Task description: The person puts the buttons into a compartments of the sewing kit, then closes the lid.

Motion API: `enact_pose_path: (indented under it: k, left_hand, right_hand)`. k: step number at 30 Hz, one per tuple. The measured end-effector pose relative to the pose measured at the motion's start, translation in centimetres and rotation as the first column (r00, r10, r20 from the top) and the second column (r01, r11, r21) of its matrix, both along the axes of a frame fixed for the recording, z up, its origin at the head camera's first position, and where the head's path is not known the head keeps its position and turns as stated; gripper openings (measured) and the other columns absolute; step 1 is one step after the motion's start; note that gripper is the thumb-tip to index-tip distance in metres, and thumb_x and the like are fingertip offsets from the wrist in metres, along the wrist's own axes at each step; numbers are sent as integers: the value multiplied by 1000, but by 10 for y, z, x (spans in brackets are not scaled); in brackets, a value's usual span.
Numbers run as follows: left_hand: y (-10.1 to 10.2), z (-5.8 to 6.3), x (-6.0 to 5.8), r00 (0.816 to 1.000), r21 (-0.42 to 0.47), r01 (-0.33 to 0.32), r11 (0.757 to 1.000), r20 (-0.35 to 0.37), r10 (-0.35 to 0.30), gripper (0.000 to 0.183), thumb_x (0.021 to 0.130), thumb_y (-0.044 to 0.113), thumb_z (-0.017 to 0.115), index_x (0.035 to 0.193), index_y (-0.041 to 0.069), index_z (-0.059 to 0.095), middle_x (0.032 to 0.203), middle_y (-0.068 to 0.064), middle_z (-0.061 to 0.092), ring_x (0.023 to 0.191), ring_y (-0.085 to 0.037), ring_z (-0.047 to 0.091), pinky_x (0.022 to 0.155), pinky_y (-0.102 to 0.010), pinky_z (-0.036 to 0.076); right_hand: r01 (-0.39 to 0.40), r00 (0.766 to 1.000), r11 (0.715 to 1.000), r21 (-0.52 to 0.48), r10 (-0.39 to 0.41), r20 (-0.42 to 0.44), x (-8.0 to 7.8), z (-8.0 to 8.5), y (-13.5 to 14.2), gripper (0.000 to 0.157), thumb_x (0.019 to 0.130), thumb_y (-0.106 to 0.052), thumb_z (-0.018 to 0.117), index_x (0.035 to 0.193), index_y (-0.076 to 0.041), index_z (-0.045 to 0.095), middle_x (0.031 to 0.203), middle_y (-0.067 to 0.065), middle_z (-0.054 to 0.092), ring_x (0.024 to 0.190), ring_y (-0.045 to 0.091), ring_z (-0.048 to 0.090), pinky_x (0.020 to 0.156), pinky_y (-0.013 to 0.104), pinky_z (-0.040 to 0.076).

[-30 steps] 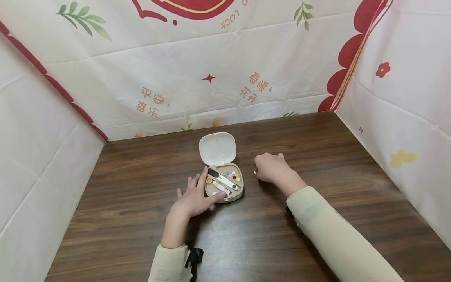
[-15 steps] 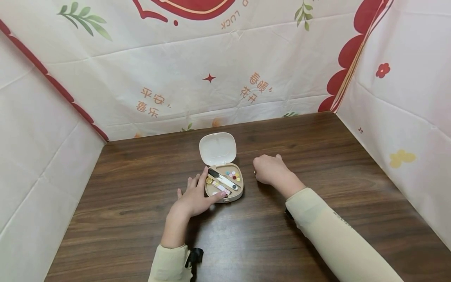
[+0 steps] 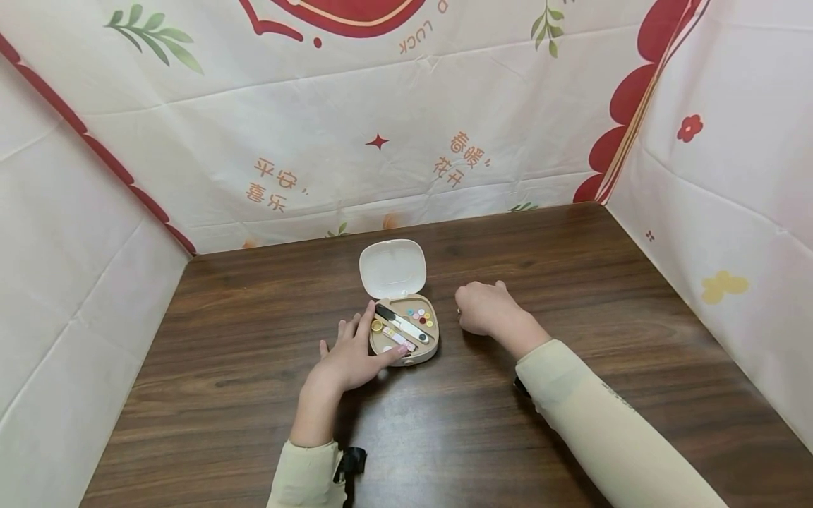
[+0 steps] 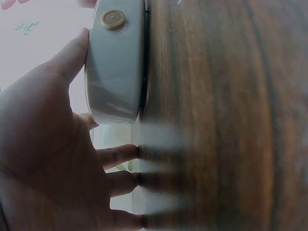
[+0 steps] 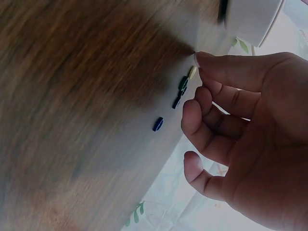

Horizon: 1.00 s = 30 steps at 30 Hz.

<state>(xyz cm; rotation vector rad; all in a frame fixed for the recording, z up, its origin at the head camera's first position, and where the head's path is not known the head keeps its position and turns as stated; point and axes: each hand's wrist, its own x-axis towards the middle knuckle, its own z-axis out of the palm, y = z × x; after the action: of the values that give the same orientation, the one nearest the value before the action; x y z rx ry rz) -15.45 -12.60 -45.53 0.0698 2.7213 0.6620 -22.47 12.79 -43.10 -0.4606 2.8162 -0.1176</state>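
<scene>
The box (image 3: 419, 358) is sitting open on the brown table (image 3: 222, 367), between the hands, its white lid (image 3: 392, 268) leaning back on the far side. The left hand (image 3: 346, 360) is lying spread beside it: the thumb is touching the near rim, the forefinger is touching the left side, and the other fingers are fanning out toward the table. In the left wrist view a round tan knob (image 4: 113, 19) is jutting from the box's wall.

Inside, black-and-white snips (image 3: 406, 327) are lying slantwise across the middle. A gold ring (image 3: 377, 325) and a pink strip (image 3: 396, 338) are resting on the near side of them, and small colored buttons (image 3: 422, 312) are sitting in the far right compartment.

The right hand (image 3: 489, 309) is hovering low over the table, near the box's right side, its fingers curling inward and its thumb pointing down at the wood (whether it is pinching anything, I cannot tell). The right wrist view is showing loose buttons on the table: a yellow button (image 5: 193, 72) is lying just beside the thumb tip, a green button (image 5: 183, 83) is lying beyond that, and a blue button (image 5: 158, 124) is lying farther off.
</scene>
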Motion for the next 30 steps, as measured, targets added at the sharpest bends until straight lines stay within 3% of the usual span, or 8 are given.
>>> enact_pose_path:
  k: [6,10,17,30]
  left_hand:
    - [0,1,0,1000,3,-3,1000,6,3,105,76,86,48,157,41,-3,165,-10,17,153,-38,7,112,-75,7]
    - [-1,0,0,1000,8,-2,1000,7,2,105,76,86,49,157,40,-2,165,-11,17,153,-38,7,112,-74,7]
    - [0,0,0,1000,5,1,1000,3,-1,105,77,85,49,157,40,-1,164,-11,19,153,-38,8,111,-75,7]
    - [-1,-1,-2,1000,2,1,1000,-2,-1,105,77,85,48,157,39,-1,164,-12,19,152,-39,9,111,-76,7]
  right_hand:
    - [-4,1000,1000,0,4,7,1,3,-2,17,87,-10,58,71,-15,61,80,3,63,75,21,56,87,56,36]
    - [13,999,1000,-14,-13,-31,1,7,-5,16,88,-12,57,72,-14,61,83,4,64,76,22,57,89,59,37]
    - [68,991,995,-74,-76,-110,-1,16,-14,17,92,-22,58,76,-16,61,84,2,63,79,22,60,86,54,39]
    - [52,987,993,-104,-67,-146,-3,28,-35,19,95,-26,58,79,-15,60,79,1,63,79,21,61,78,47,41]
